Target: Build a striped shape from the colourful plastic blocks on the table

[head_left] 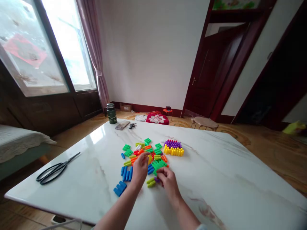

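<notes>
Table (211,182): is showing white with grey and brown marbling. Loose blocks (120,188): are ranging through blue, green, lime, orange, red and white, with touches of yellow and purple. Block cluster (174,151): is displaying yellow in front, purple behind, red at the back. Flask (111,114): is wearing green camouflage. Scissors (64,164): are showing black. Curtain (90,35): is showing mauve. Door (213,70): is showing dark red. Floral cloth (150,119): is bearing a white flower on red.
</notes>
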### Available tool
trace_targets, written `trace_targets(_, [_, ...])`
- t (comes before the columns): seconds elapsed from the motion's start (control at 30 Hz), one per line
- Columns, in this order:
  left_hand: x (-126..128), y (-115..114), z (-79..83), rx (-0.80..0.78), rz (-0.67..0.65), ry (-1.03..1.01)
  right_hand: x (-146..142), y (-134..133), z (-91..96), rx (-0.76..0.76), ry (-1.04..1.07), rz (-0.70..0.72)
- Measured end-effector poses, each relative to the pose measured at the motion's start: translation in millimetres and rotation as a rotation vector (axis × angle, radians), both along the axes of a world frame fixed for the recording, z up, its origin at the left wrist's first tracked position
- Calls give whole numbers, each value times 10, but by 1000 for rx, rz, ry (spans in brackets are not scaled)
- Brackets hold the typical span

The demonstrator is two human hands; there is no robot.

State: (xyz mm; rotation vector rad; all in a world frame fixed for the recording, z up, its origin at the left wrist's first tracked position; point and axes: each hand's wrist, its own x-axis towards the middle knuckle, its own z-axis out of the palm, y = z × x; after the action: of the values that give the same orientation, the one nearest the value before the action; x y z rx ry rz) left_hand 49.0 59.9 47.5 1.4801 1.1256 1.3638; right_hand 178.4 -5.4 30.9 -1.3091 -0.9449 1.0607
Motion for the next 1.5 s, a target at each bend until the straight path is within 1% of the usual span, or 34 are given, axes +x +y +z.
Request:
trace_targets(0.07, [92, 80, 62, -303, -83, -388, 16, 36, 115, 75, 51, -28])
trace_targets(0.1, [131, 100, 68, -399, -107, -534, 21, 47, 160, 94, 55, -39])
trace_targets(0.13, [167, 104, 63, -459, -117, -611, 26, 57, 193, 102, 51, -38])
trace_targets(0.17, [199, 94, 51, -496, -119, -657, 33, 66, 210, 106, 42, -33])
trace_targets(0.23, [256, 48, 27, -528, -116, -670, 55, 90, 205, 114, -3, -25])
trace_targets(0.33, [326, -33, 6, -554, -143, -663, 109, 140, 136, 121, -114, -59])
trace_targets(0.43, [367, -68, -27, -530, -145, -574, 134, 173, 65, 80, -169, -94])
trace_targets(0.53, [365, -45, -65, -490, -146, -502, 84, 177, 36, 65, -141, -110])
trace_targets(0.63, [304, 18, -49, -432, -198, -368, 74, 206, 41, 63, -108, -155])
trace_targets(0.67, [272, 42, -30, -408, -206, -311, 113, 232, 40, 63, -124, -199])
trace_targets(0.73, [199, 82, 13, -359, -194, -206, 272, 311, 12, 87, -226, -337])
trace_targets(0.8, [132, 99, 48, -309, -179, -120, 504, 416, -62, 127, -415, -495])
trace_targets(0.83, [105, 97, 58, -288, -187, -79, 623, 474, -115, 121, -509, -529])
trace_targets(0.93, [61, 47, 61, -200, -251, 91, 878, 655, -299, 111, -709, -498])
trace_targets(1.0, [54, -2, 45, -107, -300, 280, 925, 767, -404, 136, -788, -458])
trace_targets(1.07, [51, -44, 23, -19, -312, 483, 897, 856, -471, 159, -819, -452])
trace_targets(1.1, [48, -57, 10, 9, -305, 563, 870, 885, -489, 171, -819, -464])
trace_targets(1.17, [37, -66, -8, 35, -296, 659, 814, 905, -501, 211, -814, -507])
trace_targets(1.23, [20, -61, -8, 42, -301, 705, 774, 877, -492, 247, -842, -569])
trace_targets(1.3, [-6, -49, 20, 35, -302, 751, 754, 824, -478, 258, -899, -586])
trace_targets(1.4, [-74, -20, 114, -43, -219, 872, 748, 768, -472, 260, -932, -477])
trace_targets(1.5, [-186, 33, 232, -134, -42, 968, 758, 768, -490, 262, -898, -381])
